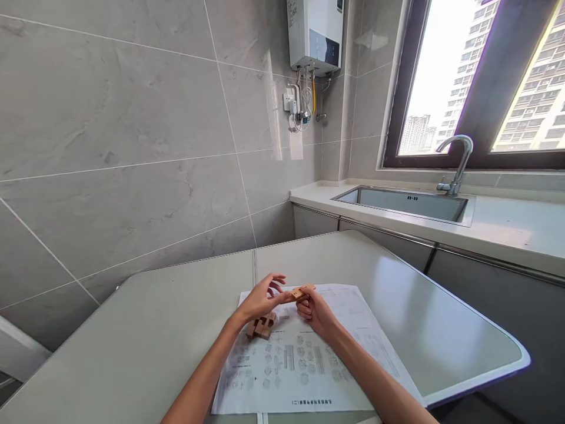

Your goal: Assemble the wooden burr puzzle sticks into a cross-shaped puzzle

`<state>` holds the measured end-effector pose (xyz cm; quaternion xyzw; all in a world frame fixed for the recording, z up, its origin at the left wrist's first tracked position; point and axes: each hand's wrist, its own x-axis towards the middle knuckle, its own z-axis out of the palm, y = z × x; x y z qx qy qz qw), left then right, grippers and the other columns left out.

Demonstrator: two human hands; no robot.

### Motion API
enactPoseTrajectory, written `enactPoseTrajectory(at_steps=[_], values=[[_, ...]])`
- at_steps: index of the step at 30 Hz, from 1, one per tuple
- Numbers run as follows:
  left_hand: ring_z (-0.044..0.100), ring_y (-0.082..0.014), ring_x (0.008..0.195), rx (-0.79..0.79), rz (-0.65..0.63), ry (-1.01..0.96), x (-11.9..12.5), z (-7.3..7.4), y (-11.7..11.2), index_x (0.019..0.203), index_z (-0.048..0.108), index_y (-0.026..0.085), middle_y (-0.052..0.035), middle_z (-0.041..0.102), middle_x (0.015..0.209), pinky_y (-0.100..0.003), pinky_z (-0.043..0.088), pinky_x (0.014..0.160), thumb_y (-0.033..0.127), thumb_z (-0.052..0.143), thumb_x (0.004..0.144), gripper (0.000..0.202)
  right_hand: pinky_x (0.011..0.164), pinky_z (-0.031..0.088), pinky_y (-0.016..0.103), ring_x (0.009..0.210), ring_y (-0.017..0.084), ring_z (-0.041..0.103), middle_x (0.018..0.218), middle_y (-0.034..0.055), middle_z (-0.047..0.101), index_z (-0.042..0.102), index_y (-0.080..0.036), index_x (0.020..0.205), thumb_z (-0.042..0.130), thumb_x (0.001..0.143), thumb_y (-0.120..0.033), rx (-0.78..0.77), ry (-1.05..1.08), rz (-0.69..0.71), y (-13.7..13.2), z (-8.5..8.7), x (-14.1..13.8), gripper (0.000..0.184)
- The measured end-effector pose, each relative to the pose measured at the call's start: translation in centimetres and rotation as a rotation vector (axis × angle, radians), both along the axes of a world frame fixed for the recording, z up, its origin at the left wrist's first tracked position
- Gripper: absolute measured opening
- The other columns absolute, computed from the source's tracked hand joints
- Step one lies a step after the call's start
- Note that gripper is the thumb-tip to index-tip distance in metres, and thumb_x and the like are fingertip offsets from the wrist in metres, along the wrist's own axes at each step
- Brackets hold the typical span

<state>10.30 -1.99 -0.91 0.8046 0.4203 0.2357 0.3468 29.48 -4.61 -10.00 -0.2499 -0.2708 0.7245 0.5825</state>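
Nearest me run the two bare forearms, the left (pixel 212 365) in from seven o'clock and the right (pixel 373 377) from five, leaning in over a printed sheet (pixel 286 383) on the pale table (pixel 176 330). Near the sheet's twelve o'clock, the right hand (pixel 311 309) pinches a light wooden piece (pixel 302 291), thumb on top, other fingers curled under. The left hand (pixel 260 299) has its fingers spread, its thumb reaching the piece's left end; whether it presses there, I can't tell.

That pinch looks to be the weak point: the piece is small, and a push from the left thumb could twist it out and drop it onto the paper. Toward the sheet's ten o'clock, a cluster of brown wooden blocks (pixel 265 331) sits close by the left wrist, so a lowered wrist might knock it apart. The sheet seems loose, and a dragging forearm could shift it, blocks included.
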Motion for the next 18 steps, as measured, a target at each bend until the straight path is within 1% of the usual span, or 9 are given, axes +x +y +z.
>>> enactPoseTrajectory(at_steps=[2, 4, 7, 9, 13, 18], values=[[0.067, -0.0245, 0.106, 0.139, 0.155, 0.054, -1.5, -1.3, 1.0, 0.118, 0.066, 0.021, -0.0104, 0.07, 0.119, -0.035, 0.052, 0.086, 0.054, 0.053, 0.098, 0.04, 0.042, 0.016, 0.021, 0.045, 0.004, 0.021, 0.055, -0.0106, 0.031, 0.049, -0.02, 0.067, 0.084, 0.073, -0.051, 0.002, 0.022, -0.004, 0.0, 0.0, 0.0, 0.046], [0.067, -0.0244, 0.099, 0.29, 0.251, 0.188, -3.2, -2.9, 1.9, 0.103, 0.068, 0.022, -0.0079, 0.072, 0.105, -0.035, 0.051, 0.083, 0.049, 0.049, 0.099, 0.033, 0.042, 0.015, 0.021, 0.045, 0.004, 0.022, 0.056, -0.0104, 0.032, 0.05, -0.02, 0.068, 0.085, 0.074, -0.051, 0.005, 0.036, -0.004, 0.0, -0.1, 0.0, 0.047], [0.066, -0.0265, 0.095, 0.334, 0.307, 0.232, -5.1, -5.2, 2.6, 0.091, 0.067, 0.021, -0.0081, 0.072, 0.095, -0.038, 0.05, 0.084, 0.046, 0.051, 0.097, 0.03, 0.043, 0.015, 0.02, 0.046, 0.003, 0.022, 0.057, -0.0104, 0.032, 0.048, -0.02, 0.066, 0.089, 0.074, -0.051, 0.009, 0.043, 0.001, -0.1, -0.1, -0.1, 0.052], [0.065, -0.027, 0.092, 0.358, 0.338, 0.243, -5.9, -6.3, 2.7, 0.086, 0.065, 0.022, -0.0083, 0.071, 0.092, -0.04, 0.049, 0.085, 0.047, 0.049, 0.098, 0.032, 0.043, 0.016, 0.02, 0.046, 0.003, 0.022, 0.057, -0.0105, 0.033, 0.047, -0.019, 0.066, 0.09, 0.073, -0.051, 0.005, 0.042, 0.004, -0.2, -0.1, -0.1, 0.053], [0.062, -0.0281, 0.091, 0.404, 0.378, 0.255, -6.3, -7.3, 2.5, 0.077, 0.058, 0.022, -0.0082, 0.068, 0.087, -0.042, 0.045, 0.088, 0.052, 0.046, 0.099, 0.038, 0.043, 0.016, 0.02, 0.045, 0.003, 0.023, 0.056, -0.0102, 0.034, 0.045, -0.02, 0.066, 0.091, 0.074, -0.051, -0.018, 0.028, 0.019, -0.6, 0.1, -0.1, 0.056], [0.059, -0.0265, 0.084, 0.417, 0.376, 0.237, -6.1, -7.5, 2.3, 0.068, 0.051, 0.023, -0.0059, 0.062, 0.077, -0.039, 0.044, 0.085, 0.06, 0.049, 0.097, 0.047, 0.043, 0.014, 0.02, 0.045, 0.003, 0.023, 0.056, -0.0105, 0.033, 0.046, -0.02, 0.066, 0.092, 0.071, -0.053, -0.041, 0.012, 0.03, -0.7, 0.1, -0.2, 0.057]])
